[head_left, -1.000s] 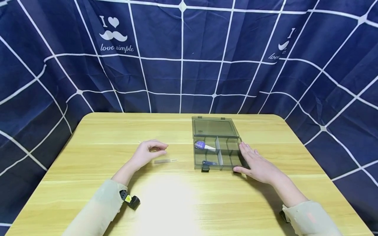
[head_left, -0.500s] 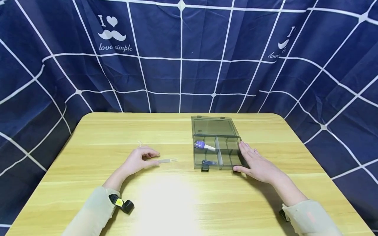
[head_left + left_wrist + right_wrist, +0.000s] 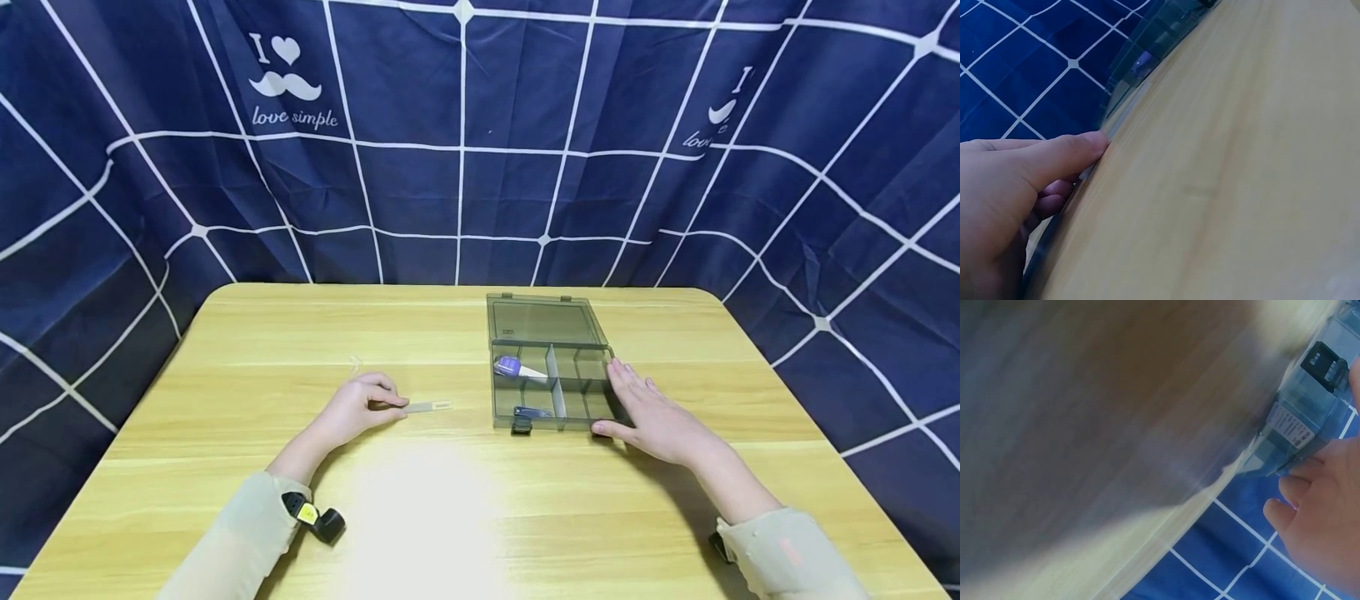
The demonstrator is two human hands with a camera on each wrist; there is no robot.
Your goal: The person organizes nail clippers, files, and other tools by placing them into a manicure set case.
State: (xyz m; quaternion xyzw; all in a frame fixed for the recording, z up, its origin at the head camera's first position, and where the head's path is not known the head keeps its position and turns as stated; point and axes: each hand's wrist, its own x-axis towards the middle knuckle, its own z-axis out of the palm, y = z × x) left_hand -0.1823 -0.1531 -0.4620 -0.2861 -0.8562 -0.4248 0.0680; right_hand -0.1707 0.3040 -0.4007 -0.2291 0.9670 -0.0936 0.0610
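Observation:
My left hand pinches the left end of a slim, flat grey nail file between thumb and fingertips, low over the table. Its pale right end points towards the box. In the left wrist view the thumb covers much of the nail file. A smoky see-through compartment box lies at right with its lid folded back. Inside are a purple bottle with a white cap, apparently nail polish, and dark nail clippers. My right hand rests against the box's right side, fingers extended, thumb at the front corner.
The box stands on a light wooden table. A small clear scrap lies behind my left hand. Black latches stick out from the box's front. Dark blue curtain with white lines surrounds the table's back and sides.
My left hand has moved left and lower to the nail file's left end, and its thumb and fingers have closed on it. The right hand and the box stay in place.

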